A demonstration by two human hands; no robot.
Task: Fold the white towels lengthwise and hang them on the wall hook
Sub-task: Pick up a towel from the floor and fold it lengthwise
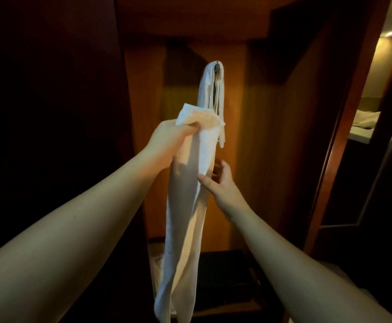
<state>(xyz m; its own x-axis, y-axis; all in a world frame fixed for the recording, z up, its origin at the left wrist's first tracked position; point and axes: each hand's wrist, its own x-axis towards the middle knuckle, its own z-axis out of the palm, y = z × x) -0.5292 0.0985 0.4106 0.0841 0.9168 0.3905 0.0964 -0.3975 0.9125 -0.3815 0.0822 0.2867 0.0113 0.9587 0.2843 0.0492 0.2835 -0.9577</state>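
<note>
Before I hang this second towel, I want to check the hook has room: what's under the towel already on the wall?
Under the top fold of the hung towel, a bit of the dark hook shows. The rest of it and any free room are covered. The left hand holds the second towel below.

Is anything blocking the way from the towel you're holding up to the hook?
No, the path looks open. But the hook already carries a hung towel, so the held towel must go over it.
</note>
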